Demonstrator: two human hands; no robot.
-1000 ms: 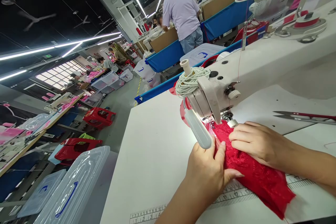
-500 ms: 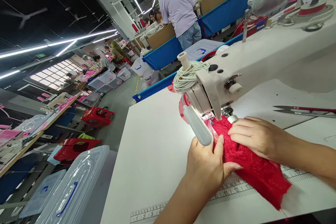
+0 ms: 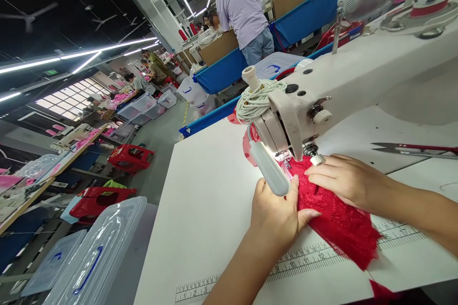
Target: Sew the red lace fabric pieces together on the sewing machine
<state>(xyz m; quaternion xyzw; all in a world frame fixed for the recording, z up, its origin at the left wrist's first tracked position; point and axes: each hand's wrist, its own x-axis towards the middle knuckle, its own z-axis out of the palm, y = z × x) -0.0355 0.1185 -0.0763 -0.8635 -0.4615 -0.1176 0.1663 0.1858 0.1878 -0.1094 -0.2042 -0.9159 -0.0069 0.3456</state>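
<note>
Left hand (image 3: 277, 212): at the left edge of the red lace cloth (image 3: 332, 219), thumb spread from forefinger, both touching; remaining fingers partly hidden by the grey lamp (image 3: 270, 169). Cloth: between the hands, far end at the presser foot (image 3: 287, 164), long axis slanting nearward and rightward. Right hand (image 3: 343, 181): fingers together, laid on the cloth's right side; thumb hidden, pinch cannot be confirmed. Both hands' fingertips sit near the foot.

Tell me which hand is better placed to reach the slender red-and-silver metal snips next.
Probably the right: the right hand rests on the red lace fabric, nearer the slender red-and-silver metal snips. The left hand is farther off, at the fabric's left edge.
</note>
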